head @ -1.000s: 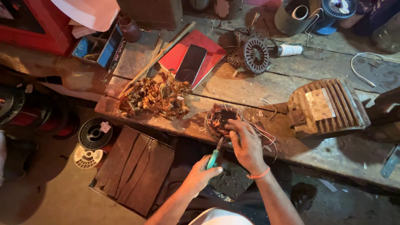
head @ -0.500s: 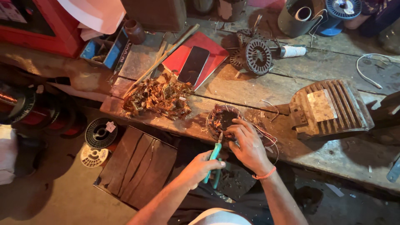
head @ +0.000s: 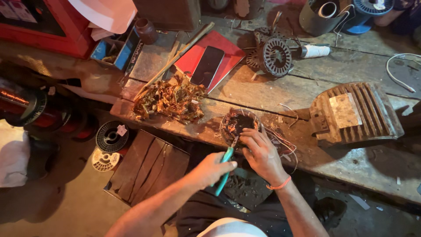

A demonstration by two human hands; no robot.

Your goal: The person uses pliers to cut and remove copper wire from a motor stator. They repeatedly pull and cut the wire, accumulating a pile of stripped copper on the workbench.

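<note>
While the left hand grips teal pliers and the right hand clasps the half-stripped stator, a scrap wire heap lies at ten o'clock.

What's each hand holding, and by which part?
Left hand grips the teal-handled tool by its handle, tip at the round stator. Right hand rests on the stator's near rim, steadying it; its grip is unclear.

A round motor stator packed with dark, burnt copper windings lies flat near the table's front edge. Teal-handled pliers angle upward, jaws meeting its rim, loose wires trailing beside.
</note>
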